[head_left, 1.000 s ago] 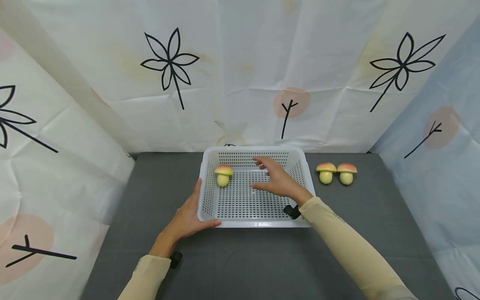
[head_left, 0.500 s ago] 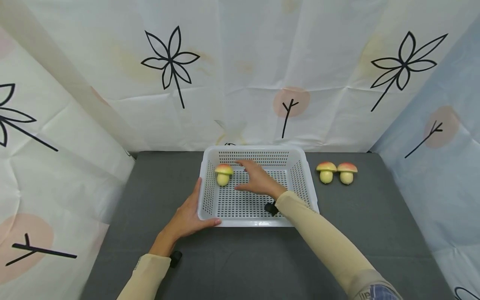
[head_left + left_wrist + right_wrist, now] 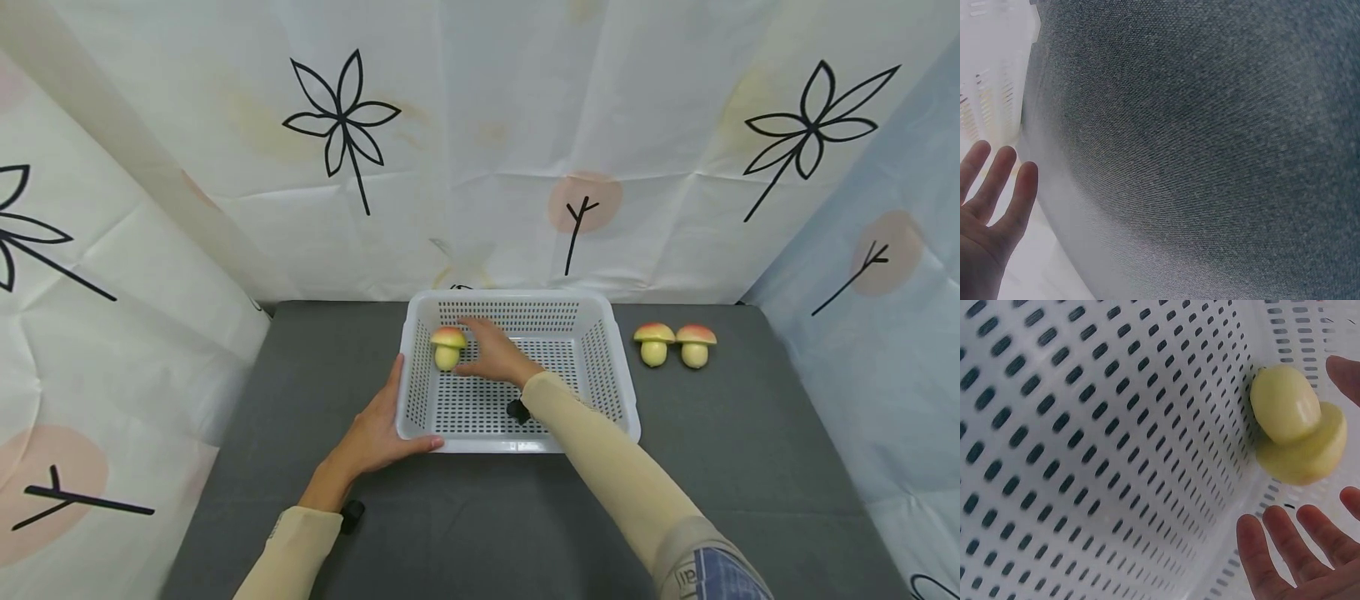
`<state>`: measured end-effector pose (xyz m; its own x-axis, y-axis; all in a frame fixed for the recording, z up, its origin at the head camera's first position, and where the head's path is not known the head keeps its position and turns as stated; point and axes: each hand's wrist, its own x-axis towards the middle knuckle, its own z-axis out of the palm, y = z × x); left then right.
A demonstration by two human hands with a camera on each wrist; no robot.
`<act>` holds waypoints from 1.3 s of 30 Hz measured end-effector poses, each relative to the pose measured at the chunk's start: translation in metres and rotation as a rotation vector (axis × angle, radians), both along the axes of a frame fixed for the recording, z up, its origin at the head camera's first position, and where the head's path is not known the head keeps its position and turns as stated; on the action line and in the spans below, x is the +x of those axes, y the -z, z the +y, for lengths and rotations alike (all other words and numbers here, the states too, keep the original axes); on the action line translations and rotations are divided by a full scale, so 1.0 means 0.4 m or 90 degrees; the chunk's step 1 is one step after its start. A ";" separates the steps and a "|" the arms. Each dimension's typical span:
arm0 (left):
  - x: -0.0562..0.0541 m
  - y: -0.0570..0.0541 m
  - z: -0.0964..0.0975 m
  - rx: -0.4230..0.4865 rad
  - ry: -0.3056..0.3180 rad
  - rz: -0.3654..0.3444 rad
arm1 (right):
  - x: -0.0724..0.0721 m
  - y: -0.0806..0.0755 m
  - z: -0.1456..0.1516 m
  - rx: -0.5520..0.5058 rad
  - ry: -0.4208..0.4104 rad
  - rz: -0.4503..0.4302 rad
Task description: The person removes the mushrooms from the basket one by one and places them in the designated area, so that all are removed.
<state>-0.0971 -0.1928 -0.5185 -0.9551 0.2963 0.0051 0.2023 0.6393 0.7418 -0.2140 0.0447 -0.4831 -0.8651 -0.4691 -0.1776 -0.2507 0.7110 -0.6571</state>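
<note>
A toy mushroom (image 3: 447, 348) with a red-yellow cap and pale stem lies at the left end of a white perforated basket (image 3: 517, 446). My right hand (image 3: 495, 352) is inside the basket, just right of that mushroom, thumb and fingers spread apart. In the right wrist view the fingertips (image 3: 1250, 531) stand close around the mushroom (image 3: 1285, 406) with a gap to it. My left hand (image 3: 375, 429) rests against the basket's front left corner, its thumb along the front rim and its fingers along the left side. Straight fingers (image 3: 1022, 187) show in the left wrist view.
Two more toy mushrooms, a left one (image 3: 654, 344) and a right one (image 3: 695, 346), lie side by side right of the basket. The grey table (image 3: 480, 525) meets a white patterned cloth (image 3: 480, 167) at the back and sides.
My right hand has moved left across the basket towards the mushroom, fingers still spread. The left hand and the mushrooms have stayed where they were.
</note>
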 end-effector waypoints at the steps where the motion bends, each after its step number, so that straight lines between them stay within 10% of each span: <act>1: 0.000 0.000 0.000 -0.001 0.000 0.000 | 0.000 0.002 -0.005 -0.002 0.001 -0.003; 39: 0.000 -0.004 0.003 0.005 -0.004 -0.005 | -0.001 0.038 -0.066 0.047 0.001 0.040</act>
<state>-0.0972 -0.1918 -0.5170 -0.9570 0.2902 -0.0006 0.1920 0.6347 0.7485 -0.2144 0.0184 -0.4982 -0.8767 -0.4548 -0.1568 -0.2883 0.7576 -0.5856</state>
